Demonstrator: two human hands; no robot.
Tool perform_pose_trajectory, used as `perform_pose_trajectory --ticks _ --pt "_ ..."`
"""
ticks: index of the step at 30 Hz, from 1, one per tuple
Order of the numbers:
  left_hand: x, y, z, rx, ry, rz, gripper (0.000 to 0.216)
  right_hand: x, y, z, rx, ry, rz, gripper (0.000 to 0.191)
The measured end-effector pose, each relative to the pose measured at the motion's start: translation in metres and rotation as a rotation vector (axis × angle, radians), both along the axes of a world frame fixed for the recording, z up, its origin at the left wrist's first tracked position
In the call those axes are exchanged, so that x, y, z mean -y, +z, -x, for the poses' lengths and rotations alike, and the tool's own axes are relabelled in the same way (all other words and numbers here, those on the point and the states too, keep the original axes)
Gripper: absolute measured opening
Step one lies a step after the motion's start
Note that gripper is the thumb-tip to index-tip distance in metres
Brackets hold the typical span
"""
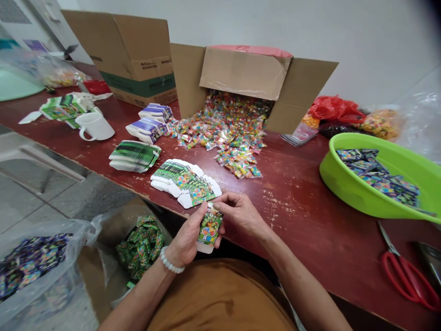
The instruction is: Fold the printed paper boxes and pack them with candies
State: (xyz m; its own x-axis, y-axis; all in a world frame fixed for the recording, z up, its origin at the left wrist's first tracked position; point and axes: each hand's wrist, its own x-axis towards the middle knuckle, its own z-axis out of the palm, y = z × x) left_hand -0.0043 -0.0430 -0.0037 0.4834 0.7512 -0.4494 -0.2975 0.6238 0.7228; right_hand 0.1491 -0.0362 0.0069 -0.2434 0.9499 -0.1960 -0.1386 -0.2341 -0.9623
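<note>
Green carton (209,225) just off near edge of scuffed red table (292,195); left hand (189,233) gripping it, right hand (243,212) pinching its top. Pale wall (344,32) behind, grey tiled floor (65,198) off left.

No wording can be read for certain. On the green-banded cardboard box (139,50) behind the white mug (97,126) and to its right, dark print (165,61) and a barcode-like block (149,66) stand above the band, too small to decipher. To the mug's right and nearer the viewer, the fanned flat green cartons (193,181) and the single green picture-printed carton (209,226) bear lettering too blurred to read.
</note>
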Motion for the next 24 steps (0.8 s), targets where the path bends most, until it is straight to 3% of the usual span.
perform_pose_trajectory --ticks 2,6,11,13,16,18,20,22,24 --pt "0.000 0.000 0.001 0.031 -0.008 0.035 0.051 0.000 0.003 -0.002 0.014 0.024 -0.024 0.029" --pt "0.000 0.003 -0.001 0.002 0.100 0.008 0.052 0.004 0.004 -0.001 0.144 0.037 -0.227 0.028" --pt "0.002 0.005 -0.006 -0.011 0.202 -0.006 0.050 0.016 -0.011 0.013 0.216 -0.092 -0.512 0.018" --pt "0.003 0.004 -0.004 0.006 0.185 -0.032 0.047 0.013 -0.015 0.010 0.281 -0.062 -0.586 0.019" --pt "0.006 0.003 0.004 0.023 0.089 -0.081 0.046 -0.011 -0.017 -0.017 0.410 0.022 -0.555 0.019" --pt "0.008 0.003 0.011 0.019 0.027 -0.072 0.044 -0.036 -0.019 -0.048 0.600 -0.198 -0.480 0.028" --pt "0.012 0.001 0.019 -0.010 -0.002 -0.016 0.042 -0.062 -0.023 -0.081 0.927 -0.480 -0.339 0.034" --pt "0.016 -0.005 0.029 -0.070 -0.017 0.042 0.038 -0.083 -0.030 -0.108 1.027 -0.575 -0.260 0.043" --pt "0.017 -0.015 0.042 -0.139 -0.025 0.039 0.035 -0.094 -0.038 -0.124 1.076 -0.598 -0.203 0.040"
